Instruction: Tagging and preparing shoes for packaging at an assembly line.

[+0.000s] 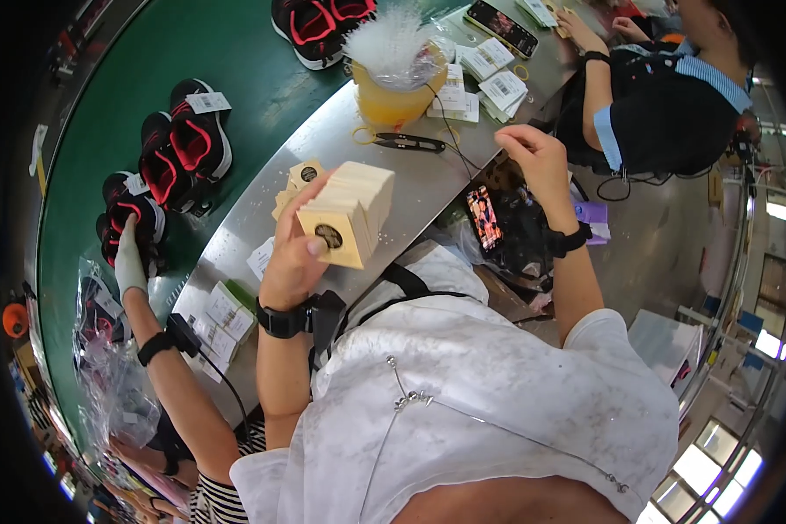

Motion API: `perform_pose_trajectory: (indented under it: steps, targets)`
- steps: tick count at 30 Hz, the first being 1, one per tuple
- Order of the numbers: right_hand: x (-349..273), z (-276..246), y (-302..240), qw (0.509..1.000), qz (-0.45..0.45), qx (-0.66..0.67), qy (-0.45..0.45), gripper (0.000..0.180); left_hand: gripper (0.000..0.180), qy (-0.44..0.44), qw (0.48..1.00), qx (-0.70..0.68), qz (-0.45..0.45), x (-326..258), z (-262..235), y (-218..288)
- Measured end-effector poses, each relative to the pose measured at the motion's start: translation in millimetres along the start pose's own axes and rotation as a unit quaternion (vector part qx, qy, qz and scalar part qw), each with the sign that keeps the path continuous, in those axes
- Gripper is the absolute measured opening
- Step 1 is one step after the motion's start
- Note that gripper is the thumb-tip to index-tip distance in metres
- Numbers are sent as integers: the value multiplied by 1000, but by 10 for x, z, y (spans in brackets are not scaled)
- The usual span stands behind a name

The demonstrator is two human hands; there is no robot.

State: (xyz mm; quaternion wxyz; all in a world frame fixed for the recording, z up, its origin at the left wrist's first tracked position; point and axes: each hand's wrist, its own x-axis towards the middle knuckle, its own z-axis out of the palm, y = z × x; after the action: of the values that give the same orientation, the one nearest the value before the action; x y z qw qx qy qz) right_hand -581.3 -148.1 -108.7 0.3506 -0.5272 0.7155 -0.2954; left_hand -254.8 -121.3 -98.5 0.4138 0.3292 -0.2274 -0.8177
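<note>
My left hand [293, 262] is wrapped round a thick stack of cream hang tags [377, 196], the front one bearing a dark round emblem. The stack hangs above the near edge of the metal table. Off to the right, my right hand [535, 162] is raised with its fingertips pinched together; whatever is between them is too small to make out. Beyond the hands stands a yellow tub [391, 103] filled with a bundle of fine white plastic fasteners [389, 48]. Black thread snips [410, 141] with a yellow loop lie beside the tub. Loose cream tags [304, 175] lie behind my left hand.
Black and red sneakers [199, 131] line the green belt [249, 52]. Label bundles [502, 87] and a phone [501, 29] lie at far right. A lit phone [485, 218] sits below my right hand. Co-workers' arms [179, 375] reach in from both sides.
</note>
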Motion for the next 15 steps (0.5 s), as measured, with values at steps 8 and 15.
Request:
perform_pose_trajectory:
  steps: [8, 15]
  targets:
    - [155, 264, 73, 975, -169, -134, 49, 17, 61, 68, 993, -93, 39, 218, 9, -156]
    - [-314, 628, -426, 896, 35, 302, -325, 50, 60, 90, 995, 35, -5, 459, 206, -397]
